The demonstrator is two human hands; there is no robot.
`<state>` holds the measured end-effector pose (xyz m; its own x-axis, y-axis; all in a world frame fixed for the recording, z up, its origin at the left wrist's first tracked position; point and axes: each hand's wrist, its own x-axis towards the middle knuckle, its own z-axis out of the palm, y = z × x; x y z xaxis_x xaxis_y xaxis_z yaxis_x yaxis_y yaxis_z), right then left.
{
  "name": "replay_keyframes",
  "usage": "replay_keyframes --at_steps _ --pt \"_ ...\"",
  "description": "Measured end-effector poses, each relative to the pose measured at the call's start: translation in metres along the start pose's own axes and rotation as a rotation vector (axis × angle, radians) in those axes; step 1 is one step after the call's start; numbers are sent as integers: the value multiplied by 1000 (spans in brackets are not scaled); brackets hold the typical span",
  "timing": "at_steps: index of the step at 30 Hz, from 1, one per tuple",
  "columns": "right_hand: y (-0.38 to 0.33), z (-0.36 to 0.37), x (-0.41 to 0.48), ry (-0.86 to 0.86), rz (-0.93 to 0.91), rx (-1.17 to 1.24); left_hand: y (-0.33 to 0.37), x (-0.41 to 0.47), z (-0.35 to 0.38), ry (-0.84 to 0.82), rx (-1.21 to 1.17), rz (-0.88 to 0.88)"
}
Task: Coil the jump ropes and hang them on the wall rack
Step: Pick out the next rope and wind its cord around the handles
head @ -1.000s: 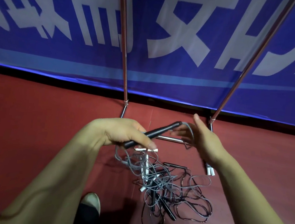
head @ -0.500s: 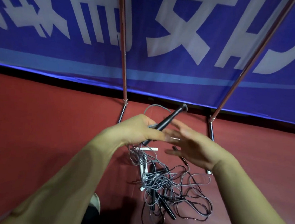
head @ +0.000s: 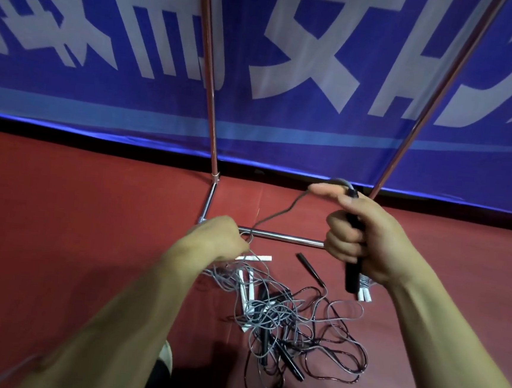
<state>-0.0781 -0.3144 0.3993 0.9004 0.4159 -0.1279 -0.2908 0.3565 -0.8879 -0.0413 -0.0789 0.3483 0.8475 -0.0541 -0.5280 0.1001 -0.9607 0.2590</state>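
My right hand [head: 365, 237] grips a black jump-rope handle [head: 352, 273] upright, thumb stretched over its top end. A grey cord [head: 280, 214] runs from that top down and left to my left hand [head: 216, 240], whose fingers are curled around it. Below both hands lies a tangled pile of jump ropes [head: 293, 324] on the red floor, grey and dark cords mixed, with white handles [head: 245, 288] and black handles [head: 310, 269] among them. The metal rack [head: 279, 236] stands behind the pile, its two poles rising out of view.
A blue banner [head: 290, 73] with large white characters covers the wall behind the rack. Two white handles [head: 365, 294] lie by the rack's right foot. My shoes [head: 166, 353] show at the bottom edge. Red floor [head: 60, 223] stretches to the left and right.
The black handle passed from my left hand to my right, which now grips it upright. My left hand dropped lower and took hold of the grey cord, now stretched between the hands.
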Motion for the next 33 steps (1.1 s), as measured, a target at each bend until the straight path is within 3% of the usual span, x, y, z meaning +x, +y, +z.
replay_keyframes --at_steps 3,5,7,10,13,15,18,20,23,25,27,30,33 --pt "-7 8 -5 -314 15 142 3 6 7 66 -174 63" --pt "-12 13 -6 -487 10 215 9 7 13 -19 -321 211" --pt "-16 19 -8 -546 -7 239 14 8 18 -103 -241 306" --pt "-18 21 -8 -303 -14 25 18 6 14 -58 -220 360" --pt "0 10 1 68 84 -670 22 3 5 80 -495 390" --pt "17 7 5 122 127 -978 27 -1 -3 37 -808 372" --pt "34 14 10 63 153 -910 32 -8 -9 -130 -1136 394" --pt "37 19 15 65 101 -907 34 -11 -10 -154 -1190 417" --pt "40 16 25 223 -5 -1028 30 -10 -15 -135 -1204 430" --pt "40 11 27 336 -77 -901 22 -5 -16 -127 -1116 446" --pt "33 11 28 378 -141 -576 14 -1 -11 -114 -877 499" --pt "16 17 26 329 -187 -133 3 5 4 -119 -433 446" --pt "4 15 21 289 -248 77 -1 6 8 -101 -252 325"
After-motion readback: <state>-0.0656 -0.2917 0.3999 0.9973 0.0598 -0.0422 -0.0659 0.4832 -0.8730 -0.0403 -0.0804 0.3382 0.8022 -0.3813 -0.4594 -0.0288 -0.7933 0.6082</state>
